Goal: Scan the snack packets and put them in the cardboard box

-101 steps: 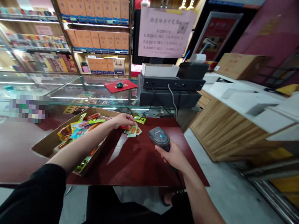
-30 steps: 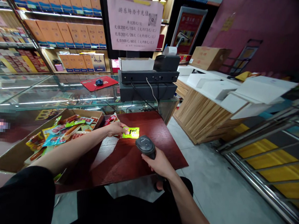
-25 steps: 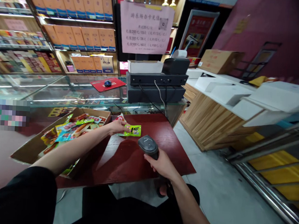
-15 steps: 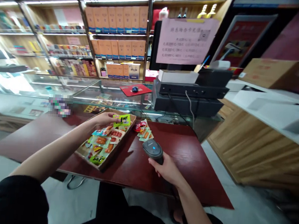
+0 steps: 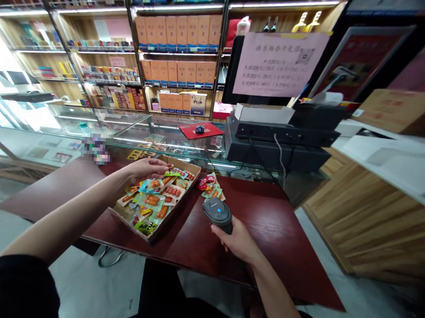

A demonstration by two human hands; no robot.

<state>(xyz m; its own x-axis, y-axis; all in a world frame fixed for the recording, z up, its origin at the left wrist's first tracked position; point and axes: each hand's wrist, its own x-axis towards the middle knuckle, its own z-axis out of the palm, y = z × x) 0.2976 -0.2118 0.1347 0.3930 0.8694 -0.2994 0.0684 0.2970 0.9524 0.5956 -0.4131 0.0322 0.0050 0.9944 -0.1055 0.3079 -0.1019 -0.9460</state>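
My right hand (image 5: 237, 239) is wrapped around the handle of a dark grey barcode scanner (image 5: 217, 212), which has a small blue light on top. It is held over the table, its head pointing away from me. My left hand (image 5: 149, 168) hovers at the far left side of a shallow cardboard box (image 5: 193, 179), fingers stretched out, palm side partly hidden. Small wrapped sausage snacks (image 5: 152, 201) fill the box, in clear, blue and green packs. Just below the fingertips lies a green packet (image 5: 173, 173). Beyond the scanner, a few snack packets (image 5: 215, 193) lie with a red packet (image 5: 206, 182).
The dark red table (image 5: 263, 215) meets a glass display counter (image 5: 163, 134). On the counter stand a black cash register unit (image 5: 278, 148) with a monitor behind a pink notice (image 5: 275, 67), and a mouse (image 5: 199, 129) on a red mat. Boxed goods line shelves behind.
My left hand has let go of the green packet, which now lies in the box. My right hand keeps the scanner in the same place. The view has shifted slightly left.
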